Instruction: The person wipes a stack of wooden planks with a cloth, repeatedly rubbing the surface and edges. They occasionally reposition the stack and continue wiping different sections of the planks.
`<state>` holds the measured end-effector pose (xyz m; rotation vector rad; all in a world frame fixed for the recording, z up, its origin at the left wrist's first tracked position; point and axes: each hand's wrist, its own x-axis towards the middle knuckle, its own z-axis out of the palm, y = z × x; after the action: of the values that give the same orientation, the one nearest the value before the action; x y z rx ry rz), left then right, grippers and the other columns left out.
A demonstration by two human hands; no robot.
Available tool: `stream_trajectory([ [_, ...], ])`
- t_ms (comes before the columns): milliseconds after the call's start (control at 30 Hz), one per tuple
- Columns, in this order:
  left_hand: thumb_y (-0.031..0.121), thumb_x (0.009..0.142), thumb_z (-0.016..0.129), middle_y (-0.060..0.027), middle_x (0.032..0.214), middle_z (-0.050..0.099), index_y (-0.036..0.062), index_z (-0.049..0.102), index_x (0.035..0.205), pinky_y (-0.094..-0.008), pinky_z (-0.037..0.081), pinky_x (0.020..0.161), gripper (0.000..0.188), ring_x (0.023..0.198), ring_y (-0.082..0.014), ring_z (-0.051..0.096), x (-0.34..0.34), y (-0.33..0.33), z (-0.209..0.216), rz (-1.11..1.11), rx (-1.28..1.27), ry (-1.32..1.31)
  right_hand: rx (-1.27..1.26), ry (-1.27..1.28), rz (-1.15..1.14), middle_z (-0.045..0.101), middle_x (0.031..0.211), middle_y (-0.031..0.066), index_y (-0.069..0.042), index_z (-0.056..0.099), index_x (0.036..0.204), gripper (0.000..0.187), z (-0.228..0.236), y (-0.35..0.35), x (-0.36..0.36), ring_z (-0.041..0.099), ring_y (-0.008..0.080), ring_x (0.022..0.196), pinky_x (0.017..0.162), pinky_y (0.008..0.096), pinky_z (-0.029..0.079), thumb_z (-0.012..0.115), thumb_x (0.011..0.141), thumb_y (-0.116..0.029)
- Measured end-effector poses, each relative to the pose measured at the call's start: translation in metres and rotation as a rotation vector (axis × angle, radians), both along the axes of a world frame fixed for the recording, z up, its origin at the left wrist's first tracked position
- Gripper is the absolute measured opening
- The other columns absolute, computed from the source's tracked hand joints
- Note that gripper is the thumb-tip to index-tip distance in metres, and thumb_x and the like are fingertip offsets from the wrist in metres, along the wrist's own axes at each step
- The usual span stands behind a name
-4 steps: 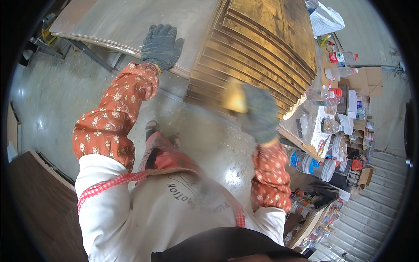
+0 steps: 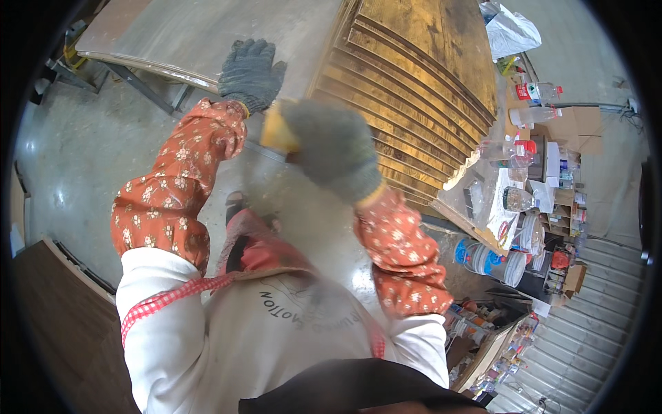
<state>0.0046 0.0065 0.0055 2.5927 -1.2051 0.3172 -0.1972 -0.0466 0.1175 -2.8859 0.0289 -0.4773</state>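
Left fingers [image 2: 260, 54] flat on board [image 2: 179, 38]; right fingers [image 2: 302, 124] grip yellow block [image 2: 277, 130].

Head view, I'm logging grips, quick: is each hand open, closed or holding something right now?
Left hand: open, palm down at the edge of the grey board.
Right hand: closed on a yellow block, blurred.

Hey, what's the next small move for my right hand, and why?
Probably guide the right hand rightward along the stepped edges of the stacked boards. It appears to hold a yellow block, blurred and close to the left hand, which lies spread on the grey panel, while those edges lie exposed to the right.
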Motion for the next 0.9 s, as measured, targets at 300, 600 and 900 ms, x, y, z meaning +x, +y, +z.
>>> stream_trajectory([
  [300,0.044,0.097,0.047,-0.0138,0.141,0.051,0.0066,0.052,0.134,-0.0480,0.025,0.117,0.053,0.135,-0.0344,0.041,-0.001,-0.005,-0.003,-0.015,0.024,-0.026,-0.280,0.036,-0.314,0.067,0.111,0.0135,-0.010,0.061,0.123,0.054,0.012,-0.088,-0.141,0.064,0.0340,0.098,0.094,0.0451,0.049,0.075,0.071,-0.018],
  [600,0.044,0.098,0.044,-0.0152,0.141,0.050,0.0054,0.053,0.134,-0.0474,0.024,0.118,0.053,0.135,-0.0347,0.041,-0.005,-0.004,0.002,-0.005,0.012,0.011,-0.236,0.201,-0.724,0.067,0.111,0.0163,-0.007,0.058,0.128,0.063,0.038,-0.126,-0.231,0.063,0.0357,0.100,0.089,0.0417,0.050,0.079,0.070,-0.018],
  [900,0.042,0.095,0.047,-0.0154,0.136,0.054,0.0035,0.054,0.130,-0.0475,0.024,0.117,0.053,0.132,-0.0333,0.043,-0.003,-0.005,-0.005,-0.011,-0.095,-0.022,0.030,-0.066,0.096,0.068,0.100,0.0113,-0.011,0.062,0.120,0.056,0.001,-0.022,-0.005,0.064,0.0312,0.091,0.080,0.0425,0.051,0.078,0.067,-0.019],
])
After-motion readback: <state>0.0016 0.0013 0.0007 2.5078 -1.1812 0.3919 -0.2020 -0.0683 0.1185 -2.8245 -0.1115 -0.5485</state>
